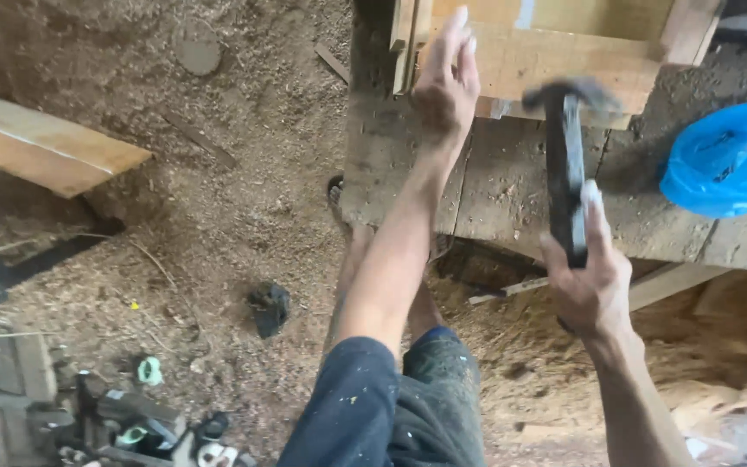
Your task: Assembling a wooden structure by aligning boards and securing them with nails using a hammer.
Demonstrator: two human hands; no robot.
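My right hand [592,281] grips the dark handle of a hammer [566,164], held upright with its blurred head level with the lower edge of a light wooden frame [564,52]. My left hand [445,82] rests flat against the left side of that wooden frame, fingers stretched upward. The frame lies on a rough, dusty wooden workbench [494,186]. My left arm in a dark paint-flecked sleeve reaches up from the bottom centre.
A blue plastic bag [728,156] lies on the bench at the right. A wooden plank [45,143] juts in at the left. Sawdust covers the ground, with a dark lump [268,307] and tools and clutter [88,415] at the bottom left.
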